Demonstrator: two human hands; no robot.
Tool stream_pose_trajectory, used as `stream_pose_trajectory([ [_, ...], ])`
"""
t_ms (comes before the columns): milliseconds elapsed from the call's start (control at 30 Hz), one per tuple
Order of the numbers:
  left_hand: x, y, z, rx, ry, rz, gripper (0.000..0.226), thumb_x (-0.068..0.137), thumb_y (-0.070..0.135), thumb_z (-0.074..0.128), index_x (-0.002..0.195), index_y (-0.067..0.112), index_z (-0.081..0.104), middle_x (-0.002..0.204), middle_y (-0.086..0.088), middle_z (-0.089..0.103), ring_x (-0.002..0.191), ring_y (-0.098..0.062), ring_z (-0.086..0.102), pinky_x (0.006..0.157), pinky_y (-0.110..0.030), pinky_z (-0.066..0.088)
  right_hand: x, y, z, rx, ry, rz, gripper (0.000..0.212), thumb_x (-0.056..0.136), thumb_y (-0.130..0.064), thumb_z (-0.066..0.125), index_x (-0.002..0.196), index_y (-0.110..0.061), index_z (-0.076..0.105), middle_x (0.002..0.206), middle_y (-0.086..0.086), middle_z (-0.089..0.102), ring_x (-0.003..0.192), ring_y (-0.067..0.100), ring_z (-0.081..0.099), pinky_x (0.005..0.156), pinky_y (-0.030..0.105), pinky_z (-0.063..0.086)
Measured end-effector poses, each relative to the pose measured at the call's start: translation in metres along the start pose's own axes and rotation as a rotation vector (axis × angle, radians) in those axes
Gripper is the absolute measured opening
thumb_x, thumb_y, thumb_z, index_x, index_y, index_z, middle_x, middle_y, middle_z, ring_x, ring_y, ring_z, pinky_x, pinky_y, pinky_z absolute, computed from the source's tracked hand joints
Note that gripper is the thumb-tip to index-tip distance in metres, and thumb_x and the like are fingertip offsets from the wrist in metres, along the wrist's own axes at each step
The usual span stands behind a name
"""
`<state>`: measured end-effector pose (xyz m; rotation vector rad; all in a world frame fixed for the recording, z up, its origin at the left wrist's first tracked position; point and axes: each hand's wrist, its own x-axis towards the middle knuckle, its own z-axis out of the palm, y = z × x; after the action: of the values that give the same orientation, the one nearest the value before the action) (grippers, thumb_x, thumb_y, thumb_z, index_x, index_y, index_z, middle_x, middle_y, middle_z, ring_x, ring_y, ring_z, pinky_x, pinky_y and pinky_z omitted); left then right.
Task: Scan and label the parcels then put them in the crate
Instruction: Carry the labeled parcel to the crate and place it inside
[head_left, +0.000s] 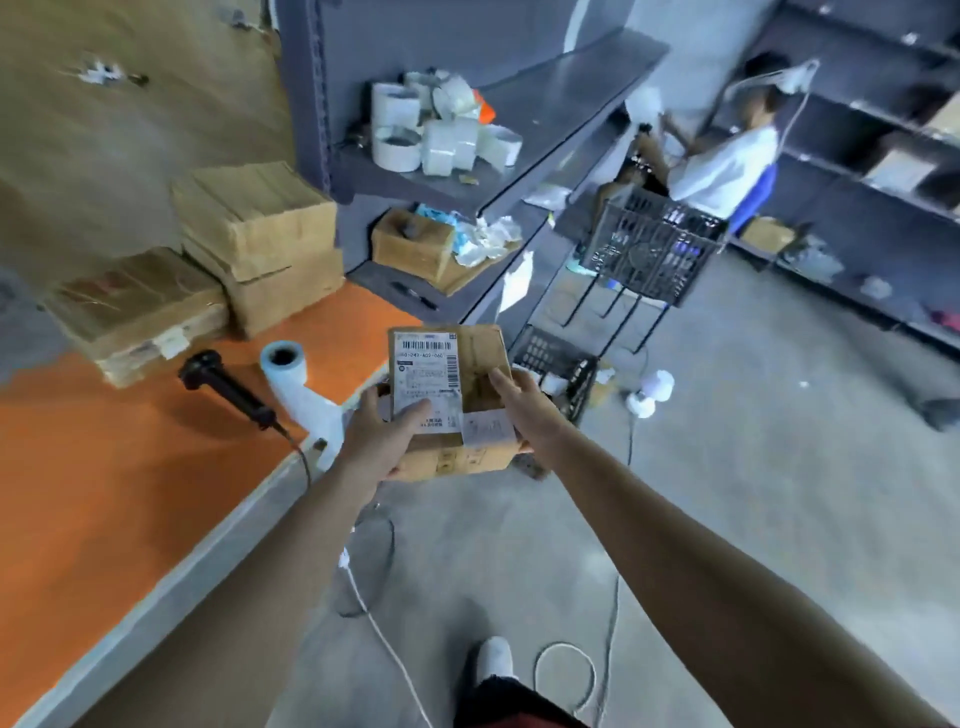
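over floor (727, 467): boxy cardbd parcel (470, 374)

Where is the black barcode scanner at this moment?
In the head view, the scanner lies on the orange table at the left, just left of the white label roll and farther left of the held parcel.

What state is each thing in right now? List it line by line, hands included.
left hand: grips the parcel at its near-left corner, thumb on the label
right hand: holds the parcel's right side
parcel: labelled, held up off the table
scanner: lying on the orange table, untouched
label roll: on the table, strip partly unrolled
crate: on the floor beyond the parcel, contents unclear
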<state>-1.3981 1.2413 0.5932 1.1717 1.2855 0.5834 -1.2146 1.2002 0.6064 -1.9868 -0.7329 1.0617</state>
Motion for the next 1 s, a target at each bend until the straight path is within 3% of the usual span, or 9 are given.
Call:
stream_pose_trajectory([
  [100, -0.012, 0.012, 0.059, 0.048, -0.102, 0.033, 0.051, 0.086, 0.043, 0.066, 0.128, 0.028, 0.040, 0.122, 0.004, 0.052, 0.101, -0.022, 0.057, 0.075, -0.045, 0.058, -0.010, 0.029, -0.060, 0.072, 0.109, 0.013, 0.043, 0.099, -0.050, 0.047, 0.135, -0.026, 0.044, 0.122, 0.008, 0.062, 0.104, 0.028, 0.064, 0.071, 0.036, 0.054],
  [200, -0.022, 0.022, 0.116, 0.119, -0.186, 0.057, 0.049, 0.085, 0.042, 0.068, 0.125, 0.030, 0.041, 0.123, 0.003, 0.055, 0.104, -0.023, 0.059, 0.074, -0.048, 0.059, -0.020, 0.061, -0.116, 0.134, 0.189, 0.013, 0.041, 0.101, -0.047, 0.045, 0.135, -0.025, 0.045, 0.115, 0.002, 0.059, 0.099, 0.019, 0.059, 0.064, 0.025, 0.042],
  [300, -0.031, 0.027, 0.178, 0.184, -0.256, 0.080, 0.049, 0.085, 0.041, 0.069, 0.124, 0.029, 0.041, 0.122, 0.003, 0.055, 0.103, -0.022, 0.059, 0.068, -0.044, 0.059, -0.029, 0.095, -0.170, 0.223, 0.228, 0.037, 0.039, 0.102, -0.046, 0.043, 0.135, -0.026, 0.042, 0.115, -0.001, 0.059, 0.105, 0.019, 0.059, 0.068, 0.027, 0.046],
  [400, -0.039, 0.028, 0.248, 0.224, -0.310, 0.083, 0.058, 0.081, 0.045, 0.071, 0.128, 0.031, 0.040, 0.127, 0.003, 0.054, 0.107, -0.023, 0.059, 0.065, -0.043, 0.059, -0.027, 0.134, -0.229, 0.263, 0.296, 0.044, 0.041, 0.101, -0.045, 0.046, 0.135, -0.023, 0.043, 0.118, 0.002, 0.059, 0.110, 0.020, 0.059, 0.086, 0.035, 0.050],
  [600, -0.062, 0.029, 0.419, 0.336, -0.333, 0.058, 0.055, 0.084, 0.042, 0.068, 0.128, 0.027, 0.038, 0.122, 0.001, 0.055, 0.108, -0.025, 0.058, 0.073, -0.050, 0.059, -0.010, 0.215, -0.369, 0.285, 0.399, 0.079, 0.042, 0.099, -0.047, 0.049, 0.134, -0.023, 0.045, 0.123, 0.005, 0.061, 0.108, 0.019, 0.060, 0.082, 0.033, 0.049],
  [800, -0.074, 0.043, 0.541, 0.346, -0.299, 0.016, 0.050, 0.083, 0.037, 0.066, 0.124, 0.025, 0.039, 0.119, 0.002, 0.056, 0.104, -0.019, 0.057, 0.074, -0.048, 0.059, 0.017, 0.255, -0.479, 0.273, 0.349, 0.122, 0.061, 0.078, -0.071, 0.052, 0.128, -0.036, 0.044, 0.127, 0.007, 0.057, 0.112, 0.023, 0.060, 0.085, 0.041, 0.054],
  [1000, -0.041, 0.060, 0.575, 0.285, -0.237, -0.015, 0.052, 0.084, 0.039, 0.068, 0.124, 0.025, 0.038, 0.119, 0.002, 0.057, 0.105, -0.021, 0.059, 0.073, -0.049, 0.059, 0.075, 0.246, -0.517, 0.251, 0.232, 0.088, 0.040, 0.098, -0.049, 0.050, 0.130, -0.027, 0.043, 0.127, 0.009, 0.061, 0.111, 0.023, 0.062, 0.089, 0.041, 0.053],
])
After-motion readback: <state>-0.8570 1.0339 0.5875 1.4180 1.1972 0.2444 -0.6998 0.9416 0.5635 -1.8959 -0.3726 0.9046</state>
